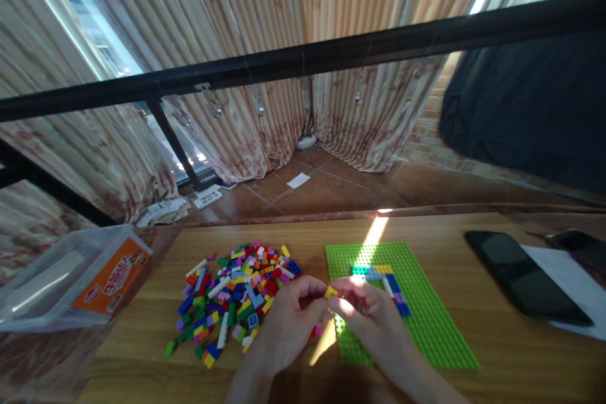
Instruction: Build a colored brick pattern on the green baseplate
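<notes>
**Yellow brick in the fingers, bent line of bricks on the plate**

Yellow brick point(331, 291) is pinched between your left hand point(294, 320) and right hand point(376, 323); fingers of both closed on it. Held up off the bench point(464, 290), in front of the green baseplate's point(438, 338) left edge. Not fitted yet.

Done so far: a brick row point(377, 273) runs across the plate, teal, pale blue and yellow, meeting a blue-and-purple brick column point(396, 293) that comes down toward you. White brick point(387, 288) sits just inside the corner. Left over: a big loose brick pile point(237, 293) to your left, plenty unplaced by my judgement.

Held brick looks small and bright yellow, partly hidden by your fingertips; stud count can't be told.

Farther out: clear tub point(42, 278) with orange label at far left; dark phone point(525, 278) overlapping white paper point(575, 281) at right.
</notes>
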A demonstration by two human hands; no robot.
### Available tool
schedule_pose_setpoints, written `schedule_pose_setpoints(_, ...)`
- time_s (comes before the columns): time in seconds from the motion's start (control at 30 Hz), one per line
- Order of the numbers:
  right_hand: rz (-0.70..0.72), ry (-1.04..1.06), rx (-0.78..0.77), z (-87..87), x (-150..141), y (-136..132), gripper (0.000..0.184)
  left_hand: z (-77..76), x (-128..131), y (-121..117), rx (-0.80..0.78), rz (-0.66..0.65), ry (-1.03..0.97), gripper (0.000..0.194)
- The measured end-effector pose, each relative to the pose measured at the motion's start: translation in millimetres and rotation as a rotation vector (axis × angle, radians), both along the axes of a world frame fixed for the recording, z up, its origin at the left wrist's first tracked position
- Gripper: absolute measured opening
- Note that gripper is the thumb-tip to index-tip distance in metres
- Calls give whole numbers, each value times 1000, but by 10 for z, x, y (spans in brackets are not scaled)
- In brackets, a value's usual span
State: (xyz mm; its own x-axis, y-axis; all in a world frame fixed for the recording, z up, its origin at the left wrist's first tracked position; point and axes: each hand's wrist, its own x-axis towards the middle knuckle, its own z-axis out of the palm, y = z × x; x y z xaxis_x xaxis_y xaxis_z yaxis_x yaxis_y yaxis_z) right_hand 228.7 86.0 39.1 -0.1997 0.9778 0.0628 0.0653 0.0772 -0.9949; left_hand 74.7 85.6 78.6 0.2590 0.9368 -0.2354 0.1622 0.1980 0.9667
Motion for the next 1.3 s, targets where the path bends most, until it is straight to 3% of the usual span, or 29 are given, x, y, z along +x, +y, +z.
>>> schedule_pose_setpoints(0.2, 24, 257, -110, 152, -10, 10, 24, 37, 84, -26, -62, 27, -43, 11)
schedule_pose_setpoints(0.3, 12, 275, -141, 128, -15, 3, 28, 23, 72, -22, -56, 47, -30, 13)
schedule_pose_setpoints(0.43, -52, 122, -78, -18, -43, -49, 29, -59, -8, -1, -62, 42, 18, 19)
schedule_pose_setpoints(0.67, 37, -368, 152, -81, -74, -150, 21, -56, -145, 19, -39, -40, 162, 28)
schedule_pose_setpoints(0.77, 24, -550, 231, -125, -70, -160, 18, -40, -242, 41, 51, 5, 262, 30)
schedule_pose_setpoints(0.83, 30, -637, 264, -178, -69, -161, 18, -48, -373, 71, 134, 102, 363, 29)
schedule_pose_setpoints(0.97, 65, -702, 299, -259, -89, -149, 19, -100, -728, 121, 210, 409, 666, 22)
schedule_pose_setpoints(1.03, 76, -707, 322, -281, -113, -135, 18, -135, -862, 123, 243, 492, 750, 22)
schedule_pose_setpoints(1.17, 51, -679, 409, -326, -169, -100, 19, -170, -914, 98, 285, 476, 792, 22)
schedule_pose_setpoints(1.3, 36, -637, 488, -379, -200, -67, 20, -135, -817, 63, 345, 366, 800, 25)
